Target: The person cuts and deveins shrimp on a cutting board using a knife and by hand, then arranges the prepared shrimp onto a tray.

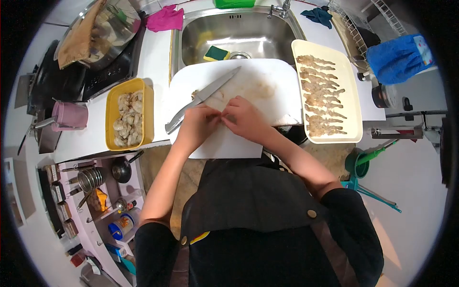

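Over the front of the white cutting board [282, 76], my left hand [197, 125] and my right hand [245, 118] meet at the fingertips. Both are closed in a pinch, and whatever is between them is too small to make out. A large knife [203, 97] lies diagonally on the board, its handle just beyond my left hand. Brownish wet stains mark the board. To the left, a yellow container [111, 117] holds peeled shrimp [129, 117]. On the right, a cream tray [353, 115] carries a column of shrimp [320, 91] laid side by side.
Behind the board is a steel sink [239, 31] with a green and yellow sponge [216, 53]. A pink cloth [165, 19] lies left of it. A pink pot [71, 116] stands at the far left, and a blue towel [394, 57] hangs at the right.
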`<state>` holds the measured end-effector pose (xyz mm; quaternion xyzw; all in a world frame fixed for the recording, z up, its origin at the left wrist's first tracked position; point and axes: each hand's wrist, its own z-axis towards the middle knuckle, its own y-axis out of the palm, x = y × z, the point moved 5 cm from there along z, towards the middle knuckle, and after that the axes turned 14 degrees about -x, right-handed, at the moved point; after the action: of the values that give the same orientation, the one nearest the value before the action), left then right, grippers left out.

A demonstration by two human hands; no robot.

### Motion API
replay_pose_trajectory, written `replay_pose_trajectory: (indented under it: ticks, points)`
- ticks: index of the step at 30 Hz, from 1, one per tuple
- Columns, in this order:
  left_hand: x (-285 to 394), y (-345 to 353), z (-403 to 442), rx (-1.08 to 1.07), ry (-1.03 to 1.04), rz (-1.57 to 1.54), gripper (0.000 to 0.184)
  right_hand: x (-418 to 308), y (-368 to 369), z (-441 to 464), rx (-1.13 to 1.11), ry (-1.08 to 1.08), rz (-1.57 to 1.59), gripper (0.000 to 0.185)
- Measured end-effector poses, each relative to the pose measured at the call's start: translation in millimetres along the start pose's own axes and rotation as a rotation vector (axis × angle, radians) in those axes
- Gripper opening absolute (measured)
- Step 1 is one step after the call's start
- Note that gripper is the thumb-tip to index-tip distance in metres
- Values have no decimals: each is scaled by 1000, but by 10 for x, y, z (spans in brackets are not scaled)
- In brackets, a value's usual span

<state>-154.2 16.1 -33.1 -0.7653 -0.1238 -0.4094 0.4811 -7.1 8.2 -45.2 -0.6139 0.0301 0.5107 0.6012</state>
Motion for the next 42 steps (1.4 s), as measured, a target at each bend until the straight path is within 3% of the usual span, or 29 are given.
replay_pose_trajectory:
  ticks: [5,11,15,18,30,36,39,42]
  points:
    - [36,-42,-7,-5,43,62,14,-15,173,43,-18,53,-30,8]
    - [79,-39,61,0,123,155,8,-47,222,93,-37,-33,-102,16]
    - [28,-55,68,7,119,162,8,-2,232,101,-60,1,-74,12]
    - [-109,-105,33,-6,24,-132,9,-21,127,124,-10,29,-2,9]
    - [-23,-16,36,66,13,102,10,-53,247,118,67,84,-63,11]
    - [38,-128,78,-60,27,161,12,2,90,-13,88,115,-31,13]
    - [141,-73,110,-39,145,18,12,-31,-59,-187,127,170,18,14]
    - [226,47,212,-114,215,175,13,26,-4,-237,102,157,9,14]
